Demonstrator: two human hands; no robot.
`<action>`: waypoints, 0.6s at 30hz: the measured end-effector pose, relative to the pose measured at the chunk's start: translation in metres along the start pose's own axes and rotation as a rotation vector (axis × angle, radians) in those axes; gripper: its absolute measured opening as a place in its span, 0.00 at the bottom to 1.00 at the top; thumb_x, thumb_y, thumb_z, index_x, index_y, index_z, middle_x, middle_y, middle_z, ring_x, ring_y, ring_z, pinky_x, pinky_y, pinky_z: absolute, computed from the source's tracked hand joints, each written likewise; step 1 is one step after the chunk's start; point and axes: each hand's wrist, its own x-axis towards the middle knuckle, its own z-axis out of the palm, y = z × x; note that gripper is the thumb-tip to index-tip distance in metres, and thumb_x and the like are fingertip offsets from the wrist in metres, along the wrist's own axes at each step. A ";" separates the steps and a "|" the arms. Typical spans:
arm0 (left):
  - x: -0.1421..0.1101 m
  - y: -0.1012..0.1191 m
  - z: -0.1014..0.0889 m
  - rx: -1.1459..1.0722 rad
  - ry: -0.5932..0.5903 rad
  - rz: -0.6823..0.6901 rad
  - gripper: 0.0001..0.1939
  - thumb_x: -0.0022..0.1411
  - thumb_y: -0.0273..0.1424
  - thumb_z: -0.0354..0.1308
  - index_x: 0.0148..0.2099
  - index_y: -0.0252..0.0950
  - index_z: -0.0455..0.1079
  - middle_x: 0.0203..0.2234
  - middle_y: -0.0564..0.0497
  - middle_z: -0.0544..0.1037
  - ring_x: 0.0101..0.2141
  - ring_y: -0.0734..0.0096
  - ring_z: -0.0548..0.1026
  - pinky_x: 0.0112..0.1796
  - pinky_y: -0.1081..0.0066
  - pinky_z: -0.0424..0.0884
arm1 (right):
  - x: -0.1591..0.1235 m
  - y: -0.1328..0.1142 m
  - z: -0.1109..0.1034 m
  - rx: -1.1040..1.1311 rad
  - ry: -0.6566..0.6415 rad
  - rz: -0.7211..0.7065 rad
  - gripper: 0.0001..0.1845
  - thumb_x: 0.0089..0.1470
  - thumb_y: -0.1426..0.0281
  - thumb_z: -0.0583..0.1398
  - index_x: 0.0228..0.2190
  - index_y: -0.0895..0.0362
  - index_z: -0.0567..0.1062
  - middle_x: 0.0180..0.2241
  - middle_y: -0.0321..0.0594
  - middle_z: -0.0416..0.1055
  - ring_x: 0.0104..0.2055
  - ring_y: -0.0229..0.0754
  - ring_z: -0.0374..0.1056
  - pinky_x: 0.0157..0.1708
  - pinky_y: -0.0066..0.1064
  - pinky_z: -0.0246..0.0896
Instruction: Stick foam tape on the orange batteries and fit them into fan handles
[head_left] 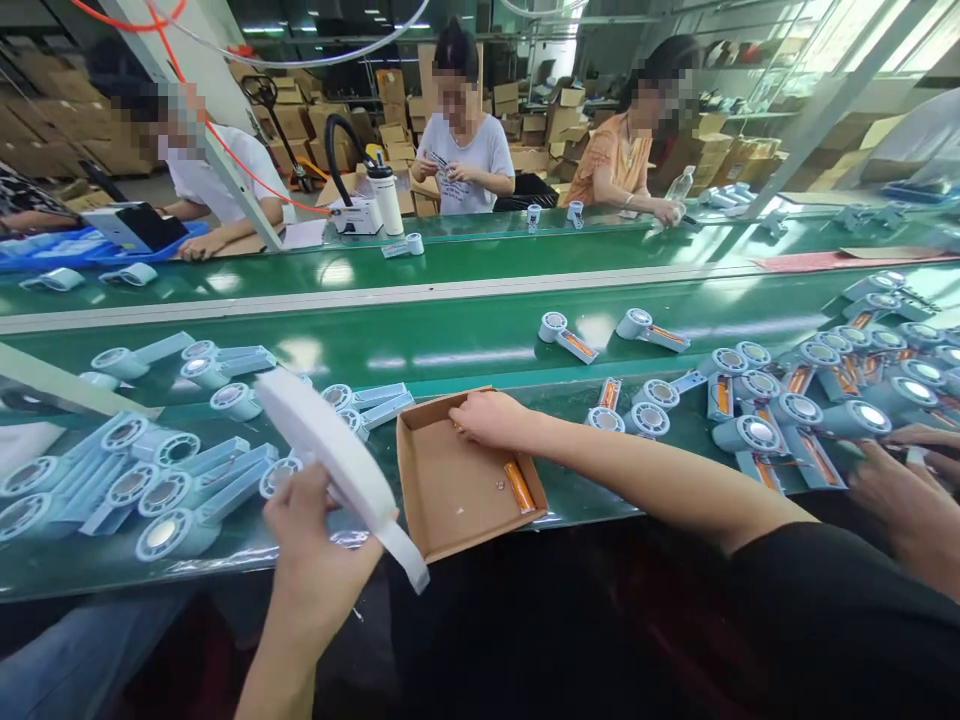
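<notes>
A roll of white tape is gripped between the thumb and fingers of my left hand, its loose end hanging down to the right. My right hand reaches into a shallow cardboard box near its far wall. Its fingers are curled together and point down; whatever they pinch is hidden. An orange battery lies inside the box at the right wall, beside a tiny shiny bit. To the left of the box are several light-blue handheld fan bodies.
Many fan bodies with orange batteries crowd the right side of the green bench. Another person's hands work at the far right. Behind runs a green conveyor belt with two fans on it. Co-workers sit across.
</notes>
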 end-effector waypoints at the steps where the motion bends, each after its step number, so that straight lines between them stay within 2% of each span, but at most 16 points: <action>1: -0.001 0.001 0.002 0.030 -0.016 0.052 0.36 0.58 0.40 0.66 0.67 0.49 0.63 0.59 0.42 0.71 0.62 0.41 0.66 0.52 0.47 0.78 | 0.004 0.003 0.003 0.003 -0.013 -0.020 0.13 0.61 0.80 0.64 0.47 0.65 0.82 0.46 0.59 0.82 0.53 0.58 0.78 0.50 0.41 0.72; 3: -0.004 -0.002 0.005 0.105 -0.020 0.183 0.36 0.58 0.35 0.64 0.67 0.46 0.61 0.57 0.41 0.73 0.59 0.42 0.67 0.55 0.44 0.74 | 0.002 0.008 0.007 0.114 0.040 -0.058 0.19 0.63 0.79 0.62 0.55 0.59 0.79 0.44 0.49 0.83 0.50 0.51 0.80 0.49 0.38 0.74; 5: -0.007 -0.006 0.007 0.195 0.002 0.320 0.36 0.58 0.31 0.63 0.68 0.42 0.59 0.55 0.40 0.75 0.58 0.41 0.67 0.56 0.43 0.71 | -0.013 0.010 0.005 0.444 0.251 -0.096 0.24 0.65 0.74 0.63 0.61 0.54 0.74 0.46 0.42 0.82 0.47 0.44 0.80 0.49 0.35 0.75; 6: -0.009 -0.006 0.007 0.235 0.012 0.376 0.36 0.59 0.30 0.62 0.68 0.40 0.59 0.55 0.39 0.76 0.58 0.40 0.66 0.55 0.44 0.70 | -0.022 0.009 0.001 0.652 0.411 -0.116 0.23 0.64 0.71 0.64 0.59 0.53 0.74 0.46 0.40 0.81 0.46 0.42 0.80 0.48 0.35 0.75; 8: -0.011 -0.005 0.008 0.287 0.039 0.452 0.33 0.62 0.28 0.60 0.68 0.37 0.59 0.55 0.37 0.76 0.58 0.38 0.66 0.54 0.45 0.69 | -0.042 0.004 -0.007 0.987 0.761 -0.154 0.14 0.60 0.69 0.68 0.48 0.53 0.79 0.45 0.39 0.79 0.45 0.42 0.78 0.46 0.35 0.75; 10: -0.013 0.001 0.009 0.313 0.039 0.490 0.31 0.63 0.25 0.58 0.67 0.35 0.61 0.55 0.36 0.77 0.58 0.38 0.65 0.53 0.48 0.69 | -0.057 -0.009 -0.015 1.089 1.027 -0.182 0.08 0.56 0.69 0.71 0.38 0.52 0.80 0.42 0.39 0.77 0.46 0.43 0.76 0.45 0.35 0.75; 11: -0.014 0.003 0.009 0.320 0.026 0.508 0.30 0.63 0.25 0.58 0.67 0.35 0.62 0.54 0.37 0.78 0.59 0.37 0.65 0.52 0.49 0.69 | -0.061 -0.016 -0.016 1.096 1.116 -0.184 0.07 0.55 0.71 0.72 0.35 0.51 0.79 0.40 0.38 0.76 0.46 0.43 0.76 0.44 0.35 0.74; 13: -0.015 0.007 0.009 0.335 -0.011 0.543 0.29 0.62 0.24 0.59 0.65 0.35 0.65 0.54 0.38 0.79 0.60 0.37 0.64 0.50 0.51 0.69 | -0.065 -0.031 -0.015 1.088 1.180 -0.167 0.07 0.55 0.72 0.71 0.34 0.51 0.79 0.38 0.38 0.75 0.45 0.44 0.76 0.46 0.38 0.74; 16: -0.014 0.005 0.009 0.366 -0.031 0.572 0.27 0.61 0.24 0.61 0.63 0.36 0.69 0.53 0.40 0.80 0.61 0.37 0.64 0.49 0.53 0.69 | -0.066 -0.045 -0.003 1.056 1.092 -0.134 0.06 0.54 0.70 0.72 0.33 0.52 0.80 0.36 0.39 0.76 0.42 0.44 0.76 0.46 0.39 0.75; 18: -0.012 0.000 0.008 0.407 -0.029 0.606 0.27 0.62 0.24 0.61 0.63 0.38 0.71 0.53 0.42 0.81 0.61 0.37 0.65 0.49 0.53 0.69 | -0.068 -0.045 0.006 1.096 1.008 -0.120 0.07 0.53 0.69 0.74 0.31 0.52 0.81 0.35 0.38 0.77 0.41 0.42 0.75 0.45 0.37 0.75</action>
